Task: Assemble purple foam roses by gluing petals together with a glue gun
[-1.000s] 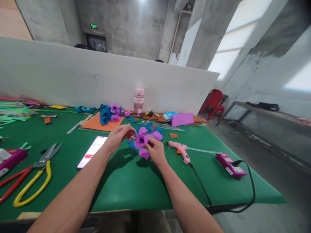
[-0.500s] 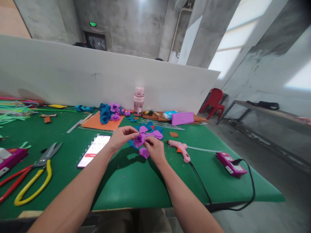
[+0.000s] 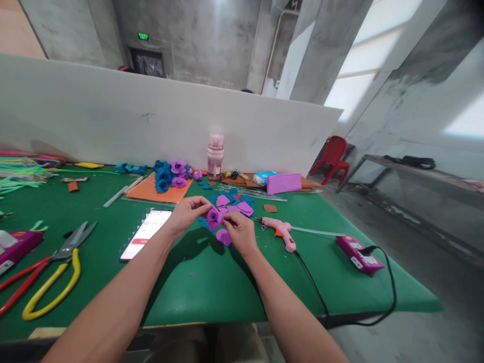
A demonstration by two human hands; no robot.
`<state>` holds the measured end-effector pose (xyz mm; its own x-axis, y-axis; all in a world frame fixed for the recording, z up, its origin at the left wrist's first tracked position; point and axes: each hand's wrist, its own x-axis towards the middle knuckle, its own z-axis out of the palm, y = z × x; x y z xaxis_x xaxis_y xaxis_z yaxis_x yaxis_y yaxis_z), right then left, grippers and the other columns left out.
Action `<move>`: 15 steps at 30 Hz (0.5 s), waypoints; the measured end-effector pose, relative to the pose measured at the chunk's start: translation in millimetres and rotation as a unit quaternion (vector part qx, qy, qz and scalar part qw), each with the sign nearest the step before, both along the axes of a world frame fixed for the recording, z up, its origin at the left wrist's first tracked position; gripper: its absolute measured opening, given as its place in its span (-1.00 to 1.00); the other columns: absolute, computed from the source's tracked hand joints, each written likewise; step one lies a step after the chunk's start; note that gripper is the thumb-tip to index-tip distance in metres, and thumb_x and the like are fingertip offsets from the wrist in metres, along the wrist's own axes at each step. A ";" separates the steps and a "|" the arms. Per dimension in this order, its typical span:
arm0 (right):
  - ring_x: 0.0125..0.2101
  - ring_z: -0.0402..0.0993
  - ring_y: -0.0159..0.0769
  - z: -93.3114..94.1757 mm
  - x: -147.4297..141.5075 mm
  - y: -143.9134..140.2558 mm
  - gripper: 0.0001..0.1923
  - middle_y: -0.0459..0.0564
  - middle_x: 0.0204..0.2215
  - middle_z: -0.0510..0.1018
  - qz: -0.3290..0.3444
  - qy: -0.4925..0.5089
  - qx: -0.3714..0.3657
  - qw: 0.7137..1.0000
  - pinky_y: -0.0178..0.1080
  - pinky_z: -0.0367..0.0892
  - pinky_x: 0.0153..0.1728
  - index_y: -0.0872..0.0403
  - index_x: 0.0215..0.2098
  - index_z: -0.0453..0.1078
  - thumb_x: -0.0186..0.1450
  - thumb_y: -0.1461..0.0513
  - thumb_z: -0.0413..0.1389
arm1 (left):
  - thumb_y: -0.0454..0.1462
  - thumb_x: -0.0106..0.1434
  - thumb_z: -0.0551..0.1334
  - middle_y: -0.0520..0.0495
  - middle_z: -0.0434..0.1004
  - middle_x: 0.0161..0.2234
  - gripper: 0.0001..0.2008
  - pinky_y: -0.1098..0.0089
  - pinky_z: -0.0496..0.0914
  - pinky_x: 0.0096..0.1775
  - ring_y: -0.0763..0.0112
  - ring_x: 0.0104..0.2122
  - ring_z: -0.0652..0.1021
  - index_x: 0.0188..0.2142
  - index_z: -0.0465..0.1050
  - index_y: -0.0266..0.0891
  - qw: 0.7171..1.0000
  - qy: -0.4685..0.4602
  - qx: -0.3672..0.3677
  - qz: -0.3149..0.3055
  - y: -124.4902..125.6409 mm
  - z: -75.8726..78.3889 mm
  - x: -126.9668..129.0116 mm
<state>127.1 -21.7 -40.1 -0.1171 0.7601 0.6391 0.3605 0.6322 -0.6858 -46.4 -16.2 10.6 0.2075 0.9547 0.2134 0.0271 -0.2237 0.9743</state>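
Observation:
A small purple felt flower (image 3: 215, 218) sits between both my hands above the green table (image 3: 212, 282). My left hand (image 3: 187, 214) pinches its left side with the fingertips. My right hand (image 3: 239, 231) grips it from the right and below. A loose purple petal (image 3: 223, 237) lies on the table just under the flower. Behind my hands, purple and blue felt petals (image 3: 237, 204) are scattered.
A pink glue gun (image 3: 282, 233) lies right of my hands, its cord running to a magenta power strip (image 3: 358, 255). A phone (image 3: 145, 234) lies left. Yellow- and red-handled scissors (image 3: 56, 275) sit at far left. Finished flowers (image 3: 170, 176), an orange sheet and a pink bottle (image 3: 215, 156) stand by the white partition.
My left hand closed in from the left onto the flower. Both hands pressed it tighter, so it looks smaller and more rolled than a second ago.

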 end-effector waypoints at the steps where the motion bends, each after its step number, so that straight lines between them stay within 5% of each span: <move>1: -0.43 0.45 -0.34 0.1 -0.1 -0.2 -0.87 -0.08 -0.45 0.55 0.003 -0.003 0.001 1.000 -0.32 0.33 -0.34 0.03 -0.41 0.47 0.17 0.31 0.08 | -0.16 0.03 0.30 0.00 0.47 -0.53 -0.78 0.39 0.34 -0.33 0.46 -0.48 0.44 -0.48 0.44 -0.30 1.000 -0.008 -0.006 -0.007 -0.3 0.2 -0.1; 15: -0.39 0.45 -0.34 3.2 0.0 -3.8 -0.85 -0.06 -0.44 0.55 0.021 -0.040 0.017 0.999 -0.31 0.32 -0.32 0.03 -0.38 0.48 0.20 0.30 0.06 | -0.19 0.00 0.34 -0.04 0.51 -0.50 -0.80 0.37 0.35 -0.32 0.43 -0.46 0.47 -0.47 0.45 -0.29 0.999 -0.019 -0.014 -0.033 -2.4 3.5 -1.1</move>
<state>127.1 -25.6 -36.9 -0.1994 0.7315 0.6520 0.3859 0.6702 -0.6339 -47.5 -18.6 14.1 0.2615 0.9450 0.1964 -0.0241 -0.1970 0.9801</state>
